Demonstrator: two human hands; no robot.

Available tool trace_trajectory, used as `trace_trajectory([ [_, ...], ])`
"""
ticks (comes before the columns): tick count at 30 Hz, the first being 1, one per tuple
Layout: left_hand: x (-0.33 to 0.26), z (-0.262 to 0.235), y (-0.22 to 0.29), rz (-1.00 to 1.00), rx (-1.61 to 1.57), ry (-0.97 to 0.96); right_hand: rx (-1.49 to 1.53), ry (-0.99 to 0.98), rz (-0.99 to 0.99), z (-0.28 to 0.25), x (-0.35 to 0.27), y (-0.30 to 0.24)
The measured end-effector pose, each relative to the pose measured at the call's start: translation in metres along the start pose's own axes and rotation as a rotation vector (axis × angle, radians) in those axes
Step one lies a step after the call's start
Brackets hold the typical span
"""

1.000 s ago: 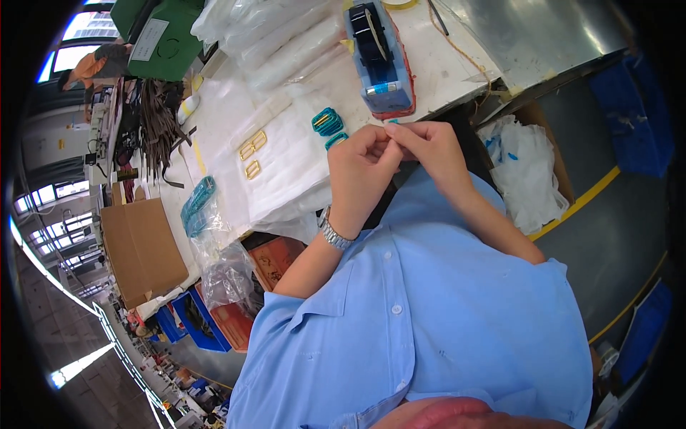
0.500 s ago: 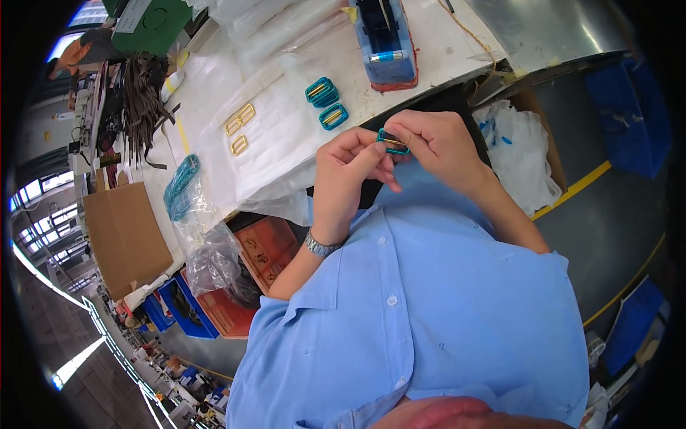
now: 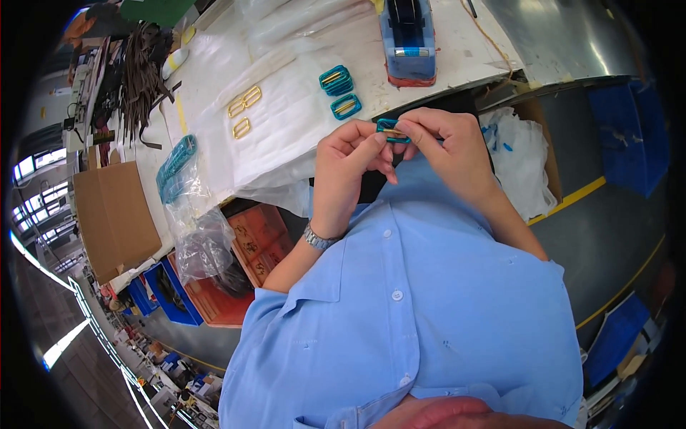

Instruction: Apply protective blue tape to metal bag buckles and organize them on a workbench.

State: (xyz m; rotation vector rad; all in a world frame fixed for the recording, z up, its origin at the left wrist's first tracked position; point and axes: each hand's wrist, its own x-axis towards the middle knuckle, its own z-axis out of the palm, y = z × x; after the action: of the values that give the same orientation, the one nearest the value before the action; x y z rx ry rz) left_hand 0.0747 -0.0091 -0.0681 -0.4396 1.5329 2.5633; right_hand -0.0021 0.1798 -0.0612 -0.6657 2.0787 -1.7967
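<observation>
Between my two hands, in front of my chest, is a small teal buckle [image 3: 391, 130] with a gold bar across its middle. My left hand [image 3: 351, 159] pinches its left side between thumb and fingers. At the right side, my right hand [image 3: 449, 145] grips it, thumb and forefinger near the gold bar. Just beyond on the table, a stack of teal buckles [image 3: 335, 80] stands beside a single teal buckle [image 3: 346, 107], both with gold bars. Farther left, several gold metal buckles [image 3: 243, 127] lie on white plastic sheeting [image 3: 275, 146].
A blue tape dispenser [image 3: 411, 61] stands at the table's far edge. On the left are a clear bag of teal buckles [image 3: 176, 168], dark straps [image 3: 139, 82] and a cardboard box [image 3: 116, 222]. Orange bins [image 3: 261, 239] sit below; a box with white plastic [image 3: 525, 168] stands at right.
The camera view has shifted slightly, so the table items sit a little differently. Both hands still hold the buckle, and its frame now shows a little more between the fingers.
</observation>
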Motion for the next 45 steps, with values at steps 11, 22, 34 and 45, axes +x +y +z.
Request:
trace_trajectory([
  [11,-0.019,-0.013,0.014,0.702,1.303,0.063,0.274,-0.12,0.212,0.019,-0.002,0.006],
  [22,0.025,-0.04,0.014,0.853,1.291,0.416,0.461,-0.172,0.339,0.017,0.005,0.033],
  [34,0.013,-0.053,0.03,0.812,1.292,0.419,0.351,0.029,0.138,-0.015,-0.001,-0.012],
  [45,-0.011,-0.156,0.1,0.536,1.855,0.436,0.003,0.287,0.063,-0.061,0.06,0.003],
])
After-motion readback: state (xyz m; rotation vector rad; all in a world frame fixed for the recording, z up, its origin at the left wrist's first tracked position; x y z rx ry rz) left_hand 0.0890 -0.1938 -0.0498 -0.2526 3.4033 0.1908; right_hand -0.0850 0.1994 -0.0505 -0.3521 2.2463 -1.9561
